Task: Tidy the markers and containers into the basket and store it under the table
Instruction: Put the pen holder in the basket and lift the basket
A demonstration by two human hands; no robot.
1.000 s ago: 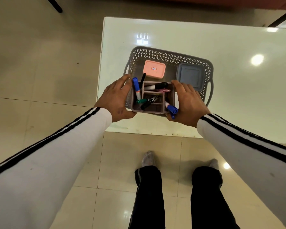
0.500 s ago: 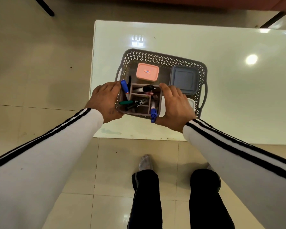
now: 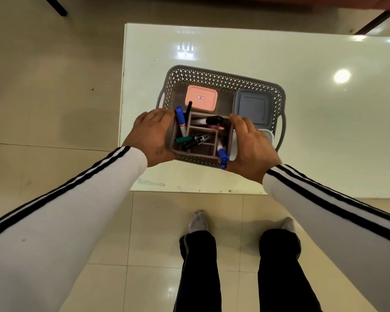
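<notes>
Lowered into basket (image 3: 223,78), marker-filled organizer (image 3: 174,143) sits beside pink box (image 3: 201,97).

A glossy white rectangular counter (image 3: 279,55) fills the upper right of the view, with its left and near edges in sight and its right side running out of frame. A round bright spot of reflected light (image 3: 342,76) sits on its right part, and a small gridded white reflection (image 3: 186,49) lies near its far edge. A faint bluish smudge (image 3: 150,183) marks its near left corner. Around it spreads a floor of large glossy beige tiles (image 3: 54,97) with thin dark grout lines and a few dark specks. A black slanted bar (image 3: 55,6) crosses the top left corner and another black bar (image 3: 374,21) the top right, beside a reddish-brown strip (image 3: 324,0) along the top edge
</notes>
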